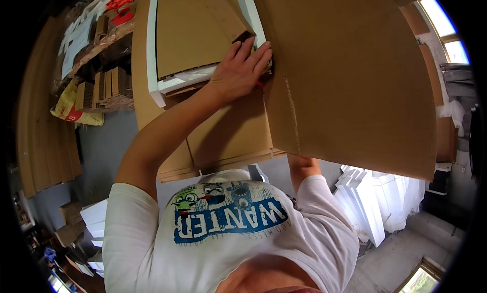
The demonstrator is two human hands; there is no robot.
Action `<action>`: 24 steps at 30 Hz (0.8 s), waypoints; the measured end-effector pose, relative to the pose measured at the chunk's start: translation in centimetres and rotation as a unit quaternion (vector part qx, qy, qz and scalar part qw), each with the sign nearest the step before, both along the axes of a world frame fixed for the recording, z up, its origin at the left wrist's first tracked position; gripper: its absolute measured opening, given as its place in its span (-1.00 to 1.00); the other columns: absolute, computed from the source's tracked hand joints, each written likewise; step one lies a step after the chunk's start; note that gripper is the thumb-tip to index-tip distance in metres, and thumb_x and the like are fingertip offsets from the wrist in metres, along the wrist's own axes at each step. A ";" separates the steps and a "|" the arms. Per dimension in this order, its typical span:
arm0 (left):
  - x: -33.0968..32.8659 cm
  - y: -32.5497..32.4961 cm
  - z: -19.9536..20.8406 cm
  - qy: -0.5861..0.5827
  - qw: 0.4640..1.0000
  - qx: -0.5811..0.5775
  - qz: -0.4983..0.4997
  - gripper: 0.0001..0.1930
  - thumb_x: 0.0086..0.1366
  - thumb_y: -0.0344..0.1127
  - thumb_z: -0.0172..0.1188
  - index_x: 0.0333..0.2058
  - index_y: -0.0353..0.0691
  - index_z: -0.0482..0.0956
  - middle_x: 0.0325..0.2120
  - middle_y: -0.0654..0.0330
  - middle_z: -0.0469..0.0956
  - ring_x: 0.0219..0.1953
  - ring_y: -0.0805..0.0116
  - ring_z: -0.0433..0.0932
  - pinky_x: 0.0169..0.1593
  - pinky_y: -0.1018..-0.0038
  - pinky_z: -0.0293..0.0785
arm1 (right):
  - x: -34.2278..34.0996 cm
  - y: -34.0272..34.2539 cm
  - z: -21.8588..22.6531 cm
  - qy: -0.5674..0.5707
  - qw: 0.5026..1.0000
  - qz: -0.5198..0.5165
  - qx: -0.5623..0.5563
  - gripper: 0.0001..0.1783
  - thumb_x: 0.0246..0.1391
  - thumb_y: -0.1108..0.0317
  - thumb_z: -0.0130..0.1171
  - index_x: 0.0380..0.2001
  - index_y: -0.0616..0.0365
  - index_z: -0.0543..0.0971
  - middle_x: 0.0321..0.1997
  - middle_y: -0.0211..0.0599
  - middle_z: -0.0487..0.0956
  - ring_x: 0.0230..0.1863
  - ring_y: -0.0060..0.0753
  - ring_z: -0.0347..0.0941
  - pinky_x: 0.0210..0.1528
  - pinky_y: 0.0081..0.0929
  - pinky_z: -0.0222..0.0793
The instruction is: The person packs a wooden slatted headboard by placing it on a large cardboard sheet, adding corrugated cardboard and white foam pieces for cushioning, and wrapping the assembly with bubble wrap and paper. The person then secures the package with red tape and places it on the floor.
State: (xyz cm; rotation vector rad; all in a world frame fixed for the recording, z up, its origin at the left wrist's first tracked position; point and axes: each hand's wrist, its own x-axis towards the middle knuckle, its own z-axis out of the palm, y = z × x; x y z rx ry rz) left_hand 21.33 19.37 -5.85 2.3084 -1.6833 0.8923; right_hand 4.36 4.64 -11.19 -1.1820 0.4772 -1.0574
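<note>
My left hand (237,70) lies over the near right corner of a white foam frame (152,41), fingers stretched out and slightly apart. Its fingertips touch the foam edge and the near end of a folded cardboard strip (229,18). Inside the frame is a flat cardboard sheet (185,31). The frame sits on a large opened cardboard box (231,123). To the right, a big cardboard flap (355,79) stands raised. My right forearm (303,166) passes behind this flap, which hides the right hand. A small red bit shows under my left hand; I cannot make out what it is.
At the left, a shelf (94,54) carries red material (122,6) and stacked cardboard pieces (109,87), with a yellow bag (76,107) beside them. White foam pieces (368,201) are stacked at the lower right. Tall cardboard sheets (43,115) stand at the far left.
</note>
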 end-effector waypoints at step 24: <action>1.4 -2.7 9.9 0.373 0.913 0.165 -0.004 -0.61 0.34 -0.06 -0.08 -0.29 -0.29 0.56 -0.38 0.05 0.55 -0.30 0.13 0.54 -0.24 0.21 0.44 | 14.3 11.2 0.4 -0.067 0.962 -0.237 -0.122 -0.42 0.22 0.19 0.03 0.18 0.32 0.21 0.15 -0.12 0.31 0.12 -0.24 0.30 0.11 -0.31 0.26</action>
